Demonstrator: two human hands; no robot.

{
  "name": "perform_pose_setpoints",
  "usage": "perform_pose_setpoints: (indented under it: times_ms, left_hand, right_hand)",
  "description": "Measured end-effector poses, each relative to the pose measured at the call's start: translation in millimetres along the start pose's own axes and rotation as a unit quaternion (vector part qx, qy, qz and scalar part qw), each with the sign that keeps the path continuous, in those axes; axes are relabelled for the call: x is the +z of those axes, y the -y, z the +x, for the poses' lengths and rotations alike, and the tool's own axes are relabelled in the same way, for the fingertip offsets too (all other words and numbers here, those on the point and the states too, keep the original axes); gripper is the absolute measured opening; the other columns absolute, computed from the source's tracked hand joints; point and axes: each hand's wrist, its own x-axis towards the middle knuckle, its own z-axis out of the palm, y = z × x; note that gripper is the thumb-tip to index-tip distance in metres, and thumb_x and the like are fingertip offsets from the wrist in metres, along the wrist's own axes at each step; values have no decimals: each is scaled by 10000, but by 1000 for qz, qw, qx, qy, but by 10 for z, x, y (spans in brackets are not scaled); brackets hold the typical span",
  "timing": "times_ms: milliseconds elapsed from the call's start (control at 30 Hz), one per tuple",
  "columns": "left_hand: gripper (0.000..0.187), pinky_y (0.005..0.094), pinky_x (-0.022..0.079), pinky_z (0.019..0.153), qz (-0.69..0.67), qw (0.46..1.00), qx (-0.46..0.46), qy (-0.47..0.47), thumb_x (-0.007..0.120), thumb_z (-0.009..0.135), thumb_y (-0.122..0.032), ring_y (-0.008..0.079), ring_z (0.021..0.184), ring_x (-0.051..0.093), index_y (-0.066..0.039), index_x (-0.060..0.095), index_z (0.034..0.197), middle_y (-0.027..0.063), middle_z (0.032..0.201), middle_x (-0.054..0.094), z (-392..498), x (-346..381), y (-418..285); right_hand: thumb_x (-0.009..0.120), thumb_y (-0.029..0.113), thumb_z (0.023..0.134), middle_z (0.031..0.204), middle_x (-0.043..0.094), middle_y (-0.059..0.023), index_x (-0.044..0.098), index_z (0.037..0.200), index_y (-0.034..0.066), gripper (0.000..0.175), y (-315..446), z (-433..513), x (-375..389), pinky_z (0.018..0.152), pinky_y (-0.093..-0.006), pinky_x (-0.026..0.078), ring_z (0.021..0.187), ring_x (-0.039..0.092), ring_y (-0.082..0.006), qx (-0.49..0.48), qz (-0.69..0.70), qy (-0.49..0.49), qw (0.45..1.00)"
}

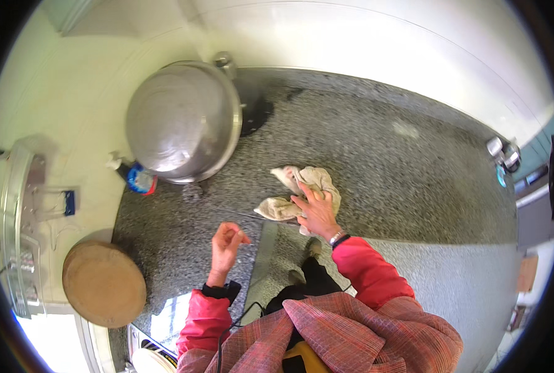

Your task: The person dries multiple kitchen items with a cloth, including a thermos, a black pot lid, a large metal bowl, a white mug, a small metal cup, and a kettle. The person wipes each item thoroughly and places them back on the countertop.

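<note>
A crumpled beige cloth (321, 179) lies on the speckled granite countertop (374, 163), close to its front edge. My right hand (319, 212) presses down on it with spread fingers, a metal-banded watch or bracelet at the wrist. To the left, my left hand (228, 242) hovers over the counter with its fingers curled in and nothing visible in them. Its wrist wears a black band (221, 290). Beyond my left hand, a large metal basin (181, 121) leans upright at the back corner, its underside towards me.
A bottle with a blue and red label (140, 178) stands left of the basin. A round wooden board (104, 284) leans against the left wall near a wall rack (23, 233). Small metal items (505, 154) sit at the far right end. A stove edge (153, 345) shows lower left.
</note>
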Motion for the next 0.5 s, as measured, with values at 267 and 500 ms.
perform_pose_setpoints:
  times_ms: [267, 500]
  left_hand:
    - [147, 278, 521, 630, 61, 994, -87, 16, 592, 962, -115, 153, 673, 661, 19, 640, 926, 86, 753, 679, -144, 229, 420]
    - [232, 278, 527, 633, 103, 991, -8, 82, 561, 995, -174, 151, 677, 666, 28, 664, 944, 90, 758, 691, 226, 1282, 378]
  right_hand:
    - [747, 268, 611, 1380, 517, -41, 666, 1184, 280, 579, -1872, -2421, -1160, 949, -505, 350, 1237, 490, -267, 269, -160, -125, 941]
    - [578, 369, 866, 984, 713, -173, 716, 1050, 50, 393, -3575, -3788, -2411, 679, -444, 511, 810, 679, -347, 694, -64, -172, 696]
